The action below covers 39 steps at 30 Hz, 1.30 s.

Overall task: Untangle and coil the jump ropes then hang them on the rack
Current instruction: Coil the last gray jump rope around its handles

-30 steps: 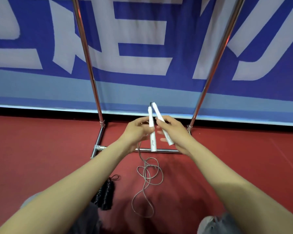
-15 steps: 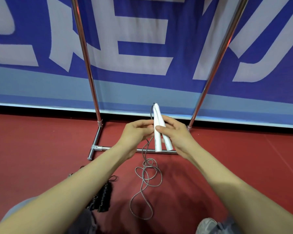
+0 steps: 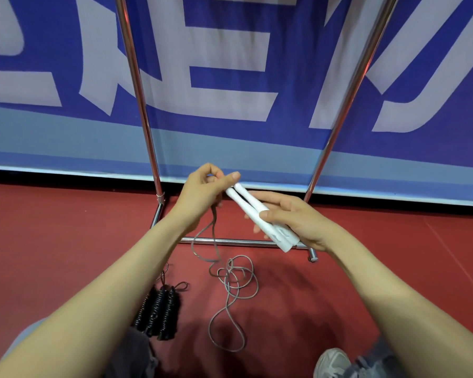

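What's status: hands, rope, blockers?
Right hand grips both white handles. Left hand pinches grey cord near handle tops; rest looped on floor. Black rope lies apart, left. Rack path clear.

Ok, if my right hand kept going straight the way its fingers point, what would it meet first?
Most likely your left hand, which holds the grey cord: the right hand points toward it along the white handles, whose tips lie at the left thumb. Depth is unclear.

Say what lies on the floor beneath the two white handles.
The rack's base bar crosses the red floor, with the grey rope tangled in loops nearer the person. The right hand and handles cover part of the bar.
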Available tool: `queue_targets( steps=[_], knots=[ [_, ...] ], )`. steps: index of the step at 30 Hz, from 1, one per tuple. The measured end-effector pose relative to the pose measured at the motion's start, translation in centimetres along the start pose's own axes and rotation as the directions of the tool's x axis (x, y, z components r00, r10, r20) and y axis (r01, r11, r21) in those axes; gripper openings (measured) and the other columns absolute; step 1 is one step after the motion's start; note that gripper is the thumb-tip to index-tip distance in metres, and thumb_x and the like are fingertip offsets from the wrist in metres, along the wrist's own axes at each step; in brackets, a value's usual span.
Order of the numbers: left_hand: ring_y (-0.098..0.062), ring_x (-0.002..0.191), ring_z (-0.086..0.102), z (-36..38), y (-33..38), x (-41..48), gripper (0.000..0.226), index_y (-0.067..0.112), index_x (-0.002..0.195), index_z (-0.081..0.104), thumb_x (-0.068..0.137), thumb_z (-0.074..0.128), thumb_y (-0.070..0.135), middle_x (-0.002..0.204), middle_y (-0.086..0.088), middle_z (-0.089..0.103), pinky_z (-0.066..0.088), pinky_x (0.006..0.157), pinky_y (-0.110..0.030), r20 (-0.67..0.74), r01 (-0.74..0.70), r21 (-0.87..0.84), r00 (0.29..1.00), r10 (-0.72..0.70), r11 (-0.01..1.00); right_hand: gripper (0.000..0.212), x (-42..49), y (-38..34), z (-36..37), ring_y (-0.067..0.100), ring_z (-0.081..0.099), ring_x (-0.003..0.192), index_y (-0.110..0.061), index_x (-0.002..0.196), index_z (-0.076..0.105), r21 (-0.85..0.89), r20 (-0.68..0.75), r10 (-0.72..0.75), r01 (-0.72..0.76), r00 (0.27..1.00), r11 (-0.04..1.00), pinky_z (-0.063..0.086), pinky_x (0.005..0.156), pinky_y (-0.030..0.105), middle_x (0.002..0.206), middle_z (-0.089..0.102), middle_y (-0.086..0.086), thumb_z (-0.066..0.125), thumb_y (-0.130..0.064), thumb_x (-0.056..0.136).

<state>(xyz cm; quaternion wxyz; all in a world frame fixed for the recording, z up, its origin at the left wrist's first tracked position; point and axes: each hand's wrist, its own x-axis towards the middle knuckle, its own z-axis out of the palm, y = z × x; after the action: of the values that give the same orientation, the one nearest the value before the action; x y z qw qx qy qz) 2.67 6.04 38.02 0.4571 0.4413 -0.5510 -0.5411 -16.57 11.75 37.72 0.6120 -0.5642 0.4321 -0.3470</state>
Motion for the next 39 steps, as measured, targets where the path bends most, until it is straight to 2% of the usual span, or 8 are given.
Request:
queue_targets(
  steps=[3, 7, 12, 17, 22, 26, 32, 39],
  knots=[
    [-0.009, 0.043, 0.034, 0.5, 0.3, -0.2, 0.029, 0.015, 0.069, 0.045, 0.090, 0.066, 0.017, 0.053, 0.002, 0.047, 0.036, 0.048, -0.022, 0.036, 0.126, -0.108, 0.992, -0.122, 0.986, 0.071, 0.1, 0.5, 0.2, 0.012, 0.063, 0.078, -0.027, 0.143, 0.039, -0.248, -0.080, 0.014, -0.033, 0.997, 0.968, 0.052, 0.069, 0.024, 0.096, 0.069, -0.002, 0.072, -0.009, 0.083],
    [-0.008, 0.046, 0.037, 0.6, 0.2, 0.0, 0.026, 0.016, 0.072, 0.045, 0.095, 0.059, 0.015, 0.056, 0.003, 0.055, 0.037, 0.057, -0.023, 0.052, 0.194, -0.173, 0.981, -0.187, 0.966, 0.078, 0.3, 1.3, 0.4, 0.013, 0.055, 0.075, -0.036, 0.150, 0.019, -0.768, -0.184, -0.130, -0.060, 0.974, 0.638, 0.042, 0.062, 0.023, 0.108, 0.059, -0.002, 0.063, -0.022, 0.087],
    [-0.008, 0.054, 0.044, 0.1, 0.2, 0.1, 0.018, 0.015, 0.082, 0.050, 0.090, 0.066, 0.018, 0.062, 0.000, 0.059, 0.037, 0.056, -0.016, -0.013, 0.065, -0.044, 0.998, -0.066, 0.997, 0.057, 0.2, 1.2, -0.2, 0.025, 0.055, 0.108, -0.035, 0.148, 0.024, -0.896, -0.237, -0.237, -0.117, 0.942, 0.429, 0.040, 0.080, 0.035, 0.130, 0.056, -0.001, 0.049, -0.040, 0.098],
    [-0.011, 0.047, 0.041, 0.6, 0.1, 0.0, 0.023, 0.012, 0.094, 0.050, 0.087, 0.070, 0.019, 0.054, 0.002, 0.054, 0.040, 0.051, -0.022, -0.072, 0.006, -0.069, 0.997, -0.011, 0.998, 0.055, 0.1, 0.9, 0.0, 0.032, 0.058, 0.100, -0.033, 0.149, 0.021, -0.924, -0.259, -0.216, -0.177, 0.941, 0.338, 0.038, 0.075, 0.037, 0.115, 0.063, 0.005, 0.044, -0.045, 0.099],
    [-0.018, 0.053, 0.060, 0.7, 0.8, -0.3, 0.024, 0.012, 0.097, 0.054, 0.097, 0.051, 0.037, 0.059, -0.003, 0.060, 0.053, 0.064, -0.029, 0.123, 0.070, 0.015, 0.990, -0.071, 0.997, 0.041, 0.7, 0.9, -0.6, 0.022, 0.052, 0.065, -0.028, 0.134, 0.041, -0.747, -0.370, -0.314, -0.079, 0.874, 0.660, 0.037, 0.063, 0.030, 0.083, 0.056, -0.002, 0.054, -0.037, 0.096],
    [-0.019, 0.059, 0.066, 1.6, 0.1, -1.2, 0.010, 0.011, 0.099, 0.051, 0.099, 0.051, 0.020, 0.072, -0.006, 0.066, 0.053, 0.057, -0.026, 0.256, 0.097, 0.082, 0.960, -0.115, 0.992, 0.019, 1.3, 0.4, -1.0, 0.011, 0.044, 0.047, -0.018, 0.112, 0.048, -0.309, -0.570, -0.258, 0.088, 0.780, 0.947, 0.039, 0.049, 0.027, 0.067, 0.053, 0.000, 0.057, -0.021, 0.096],
    [-0.012, 0.055, 0.062, 4.1, -0.4, -2.7, 0.007, 0.007, 0.098, 0.054, 0.094, 0.059, 0.008, 0.083, -0.012, 0.063, 0.054, 0.055, -0.028, 0.020, -0.014, -0.140, 1.000, 0.017, 0.990, 0.012, 1.8, 0.6, -1.3, 0.010, 0.042, 0.048, -0.016, 0.100, 0.045, 0.017, -0.651, -0.130, 0.185, 0.748, 0.983, 0.037, 0.046, 0.025, 0.070, 0.052, 0.002, 0.054, -0.024, 0.098],
    [-0.009, 0.057, 0.058, 5.3, -0.9, -3.4, 0.013, 0.010, 0.096, 0.072, 0.091, 0.062, 0.004, 0.068, 0.006, 0.068, 0.059, 0.061, -0.030, 0.031, -0.064, 0.007, 0.997, 0.064, 0.998, 0.018, 3.2, 1.2, 0.8, 0.011, 0.041, 0.044, -0.015, 0.095, 0.039, 0.278, -0.642, -0.003, 0.236, 0.766, 0.931, 0.034, 0.043, 0.025, 0.075, 0.053, 0.007, 0.044, -0.030, 0.102]
  ],
)
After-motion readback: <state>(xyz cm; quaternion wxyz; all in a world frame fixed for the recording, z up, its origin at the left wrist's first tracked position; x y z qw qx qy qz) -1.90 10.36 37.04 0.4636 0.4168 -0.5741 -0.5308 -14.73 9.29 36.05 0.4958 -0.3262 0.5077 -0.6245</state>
